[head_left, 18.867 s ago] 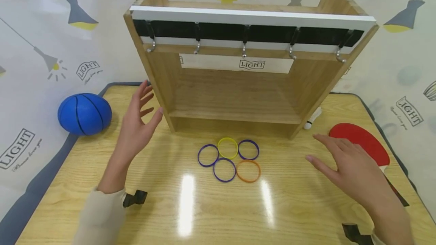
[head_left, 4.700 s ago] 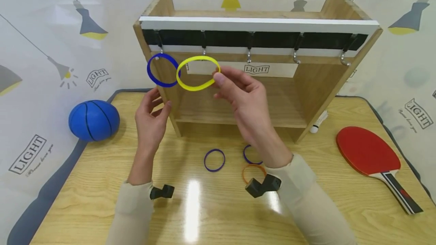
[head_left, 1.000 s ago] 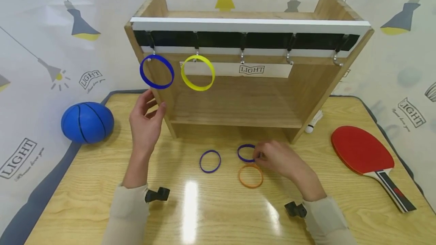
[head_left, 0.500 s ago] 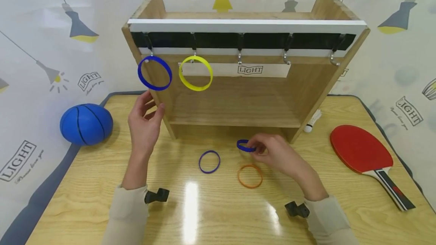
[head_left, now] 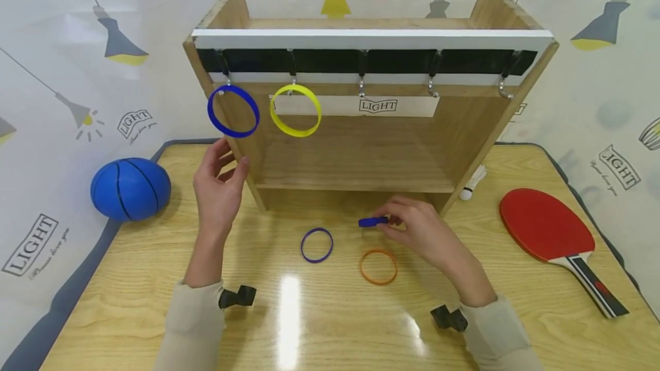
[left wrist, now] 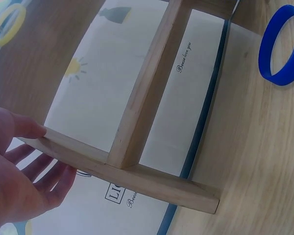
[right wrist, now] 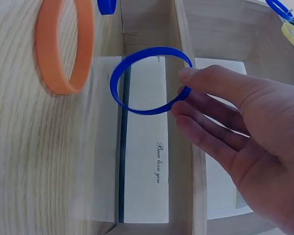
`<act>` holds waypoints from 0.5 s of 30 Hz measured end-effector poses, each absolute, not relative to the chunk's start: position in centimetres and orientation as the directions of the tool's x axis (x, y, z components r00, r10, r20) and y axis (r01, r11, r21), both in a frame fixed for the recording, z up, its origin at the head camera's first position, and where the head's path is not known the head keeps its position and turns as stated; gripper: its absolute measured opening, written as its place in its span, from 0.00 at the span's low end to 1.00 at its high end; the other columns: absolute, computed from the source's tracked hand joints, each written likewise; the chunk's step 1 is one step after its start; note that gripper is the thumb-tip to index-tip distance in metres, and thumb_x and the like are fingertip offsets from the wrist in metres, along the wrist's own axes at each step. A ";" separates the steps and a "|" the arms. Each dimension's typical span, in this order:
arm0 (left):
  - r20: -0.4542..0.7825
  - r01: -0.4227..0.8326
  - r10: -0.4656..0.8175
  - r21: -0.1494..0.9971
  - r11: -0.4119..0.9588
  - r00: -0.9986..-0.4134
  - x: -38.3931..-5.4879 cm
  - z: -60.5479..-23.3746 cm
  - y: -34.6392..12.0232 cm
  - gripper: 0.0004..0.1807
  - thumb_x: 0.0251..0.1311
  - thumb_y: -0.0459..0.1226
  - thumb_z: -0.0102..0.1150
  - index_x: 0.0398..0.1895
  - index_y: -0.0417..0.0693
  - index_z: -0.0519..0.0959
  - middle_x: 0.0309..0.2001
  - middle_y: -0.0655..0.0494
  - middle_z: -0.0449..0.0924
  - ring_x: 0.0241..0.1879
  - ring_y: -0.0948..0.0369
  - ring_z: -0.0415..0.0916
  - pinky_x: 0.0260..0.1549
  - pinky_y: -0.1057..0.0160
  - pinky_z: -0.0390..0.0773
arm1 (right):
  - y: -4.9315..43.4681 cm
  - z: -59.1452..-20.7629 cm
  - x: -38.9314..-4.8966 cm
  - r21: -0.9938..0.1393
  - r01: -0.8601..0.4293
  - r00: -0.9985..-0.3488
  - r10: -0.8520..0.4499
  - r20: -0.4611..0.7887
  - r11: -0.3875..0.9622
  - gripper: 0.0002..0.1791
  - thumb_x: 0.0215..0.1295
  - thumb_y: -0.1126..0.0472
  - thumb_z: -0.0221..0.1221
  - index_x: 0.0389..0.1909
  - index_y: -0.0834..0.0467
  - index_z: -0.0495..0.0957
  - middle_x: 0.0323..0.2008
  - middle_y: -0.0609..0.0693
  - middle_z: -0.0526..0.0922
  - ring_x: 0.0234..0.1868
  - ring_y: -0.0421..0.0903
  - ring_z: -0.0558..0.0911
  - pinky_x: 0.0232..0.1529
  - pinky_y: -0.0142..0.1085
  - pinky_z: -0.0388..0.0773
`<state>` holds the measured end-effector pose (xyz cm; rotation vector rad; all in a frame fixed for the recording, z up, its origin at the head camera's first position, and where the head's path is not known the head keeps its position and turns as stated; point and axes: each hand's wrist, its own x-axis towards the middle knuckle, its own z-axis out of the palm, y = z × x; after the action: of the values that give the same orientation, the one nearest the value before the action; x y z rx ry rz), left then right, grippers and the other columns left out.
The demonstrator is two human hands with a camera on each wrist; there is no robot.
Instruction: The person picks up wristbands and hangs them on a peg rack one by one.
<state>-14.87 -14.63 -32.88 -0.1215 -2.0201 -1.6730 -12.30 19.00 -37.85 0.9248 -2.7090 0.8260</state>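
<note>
In the head view, my left hand (head_left: 219, 190) holds the left side panel of the wooden shelf (head_left: 356, 156), thumb inside and fingers outside. My right hand (head_left: 430, 236) pinches a blue wristband (head_left: 371, 222) between thumb and fingertips, in front of the shelf's base; the right wrist view shows this band (right wrist: 157, 50) raised off the table. From the leftmost hook hangs another blue wristband (head_left: 237, 132), and a yellow wristband (head_left: 299, 133) is on the second hook. A thin blue wristband (head_left: 315, 260) and an orange wristband (head_left: 378, 283) lie on the table.
Several metal hooks line the black-and-white strip (head_left: 330, 63) across the shelf's front. A blue ball (head_left: 130, 189) sits at the left. To the right are a red table tennis bat (head_left: 546, 225) and a shuttlecock (head_left: 471, 183), close beside the shelf.
Since the earliest frame, two wristbands went from the table onto hooks. In the last second, my right hand lifted a blue wristband slightly and tilted it edge-on. My left hand stayed on the shelf.
</note>
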 end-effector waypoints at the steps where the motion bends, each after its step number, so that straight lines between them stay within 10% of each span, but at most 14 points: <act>1: 0.435 0.381 -0.250 0.894 0.237 -0.865 -14.9 -32.9 -14.7 0.22 0.64 0.29 0.60 0.62 0.39 0.74 0.55 0.45 0.77 0.53 0.51 0.75 0.46 0.64 0.76 | 18.9 -37.8 -12.3 -0.450 -0.607 -0.795 -0.516 0.320 0.655 0.12 0.56 0.66 0.70 0.42 0.58 0.85 0.36 0.48 0.84 0.33 0.41 0.81 0.32 0.36 0.80; 15: 0.435 0.387 -0.247 0.895 0.221 -0.866 -15.0 -33.1 -14.6 0.21 0.64 0.28 0.60 0.61 0.40 0.75 0.55 0.45 0.77 0.54 0.51 0.75 0.46 0.63 0.77 | 18.0 -34.9 -12.2 -0.494 -0.691 -0.720 -0.559 0.411 0.528 0.10 0.57 0.64 0.71 0.41 0.56 0.86 0.36 0.43 0.85 0.34 0.38 0.81 0.33 0.34 0.81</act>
<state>-15.03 -14.60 -33.08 -0.1281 -2.0064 -1.6900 -12.23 18.02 -34.95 1.0636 -2.5641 0.9640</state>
